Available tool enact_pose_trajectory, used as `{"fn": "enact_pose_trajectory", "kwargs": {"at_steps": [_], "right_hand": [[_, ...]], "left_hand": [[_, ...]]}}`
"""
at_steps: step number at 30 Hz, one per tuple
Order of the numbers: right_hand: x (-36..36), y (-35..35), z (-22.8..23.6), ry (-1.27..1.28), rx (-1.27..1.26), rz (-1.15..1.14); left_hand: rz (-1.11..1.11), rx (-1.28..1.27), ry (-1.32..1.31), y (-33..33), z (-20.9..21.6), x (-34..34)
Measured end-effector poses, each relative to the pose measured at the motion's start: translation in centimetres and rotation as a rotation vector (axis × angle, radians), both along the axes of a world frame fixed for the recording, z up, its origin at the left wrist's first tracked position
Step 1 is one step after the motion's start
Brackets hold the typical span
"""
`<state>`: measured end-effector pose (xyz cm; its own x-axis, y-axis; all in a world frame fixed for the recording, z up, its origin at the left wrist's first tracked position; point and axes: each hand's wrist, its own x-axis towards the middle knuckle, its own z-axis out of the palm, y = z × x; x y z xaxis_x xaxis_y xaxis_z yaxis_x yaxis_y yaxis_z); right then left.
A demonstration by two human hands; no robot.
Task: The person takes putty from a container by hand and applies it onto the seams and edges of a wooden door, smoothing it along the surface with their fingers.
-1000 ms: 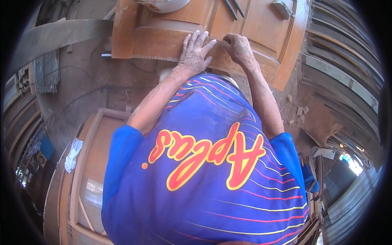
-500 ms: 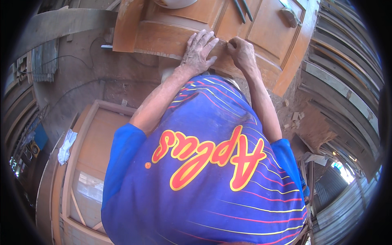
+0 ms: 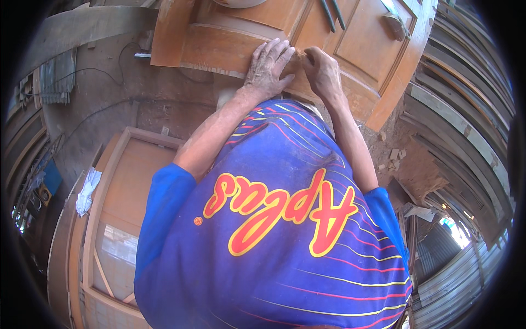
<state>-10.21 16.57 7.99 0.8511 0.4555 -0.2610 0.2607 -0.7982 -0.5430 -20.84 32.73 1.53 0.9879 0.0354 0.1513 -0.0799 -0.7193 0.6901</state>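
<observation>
1. The wooden door (image 3: 329, 49) lies flat at the top of the view, beyond the person's chest. It is warm orange-brown, with raised rails framing recessed panels, and its near edge runs slantwise from upper left to lower right.
2. The surface looks smooth and evenly coloured, with a paler dusty strip along the near rail where the hands work.
3. The left hand (image 3: 267, 67) rests palm down on that near rail, fingers spread and pressed flat to the wood.
4. The right hand (image 3: 322, 68) sits just beside it, fingers curled with the fingertips drawn together on the rail. It may be pinching something small, but the view is too coarse to tell what, if anything, it holds.
5. Both hands and forearms are dusted pale.
6. Two dark slender tools (image 3: 333, 13) lie on the door beyond the hands, and a small grey block-like tool (image 3: 395, 24) sits towards the door's far right corner.
7. At lower left a second wooden frame (image 3: 118, 186) lies on the ground, with a white rag (image 3: 86, 189) at its left edge.
8. Stacked timber planks (image 3: 466, 120) line the right side.
</observation>
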Motion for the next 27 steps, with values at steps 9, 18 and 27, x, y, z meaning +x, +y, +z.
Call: {"fn": "enact_pose_trajectory", "kwargs": {"at_steps": [9,18,27], "right_hand": [[-4.0,-4.9,-1.5,-0.346,0.058,0.178],[-4.9,-5.0,-2.1,-0.368,-0.121,0.234],[-4.8,-5.0,-2.7,-0.309,-0.067,0.127]], "left_hand": [[-0.011,-0.011,0.001,0.3,0.3,0.1],[-0.017,0.035,0.016,0.3,0.4,0.3],[-0.021,0.037,0.015,0.3,0.4,0.3]]}}
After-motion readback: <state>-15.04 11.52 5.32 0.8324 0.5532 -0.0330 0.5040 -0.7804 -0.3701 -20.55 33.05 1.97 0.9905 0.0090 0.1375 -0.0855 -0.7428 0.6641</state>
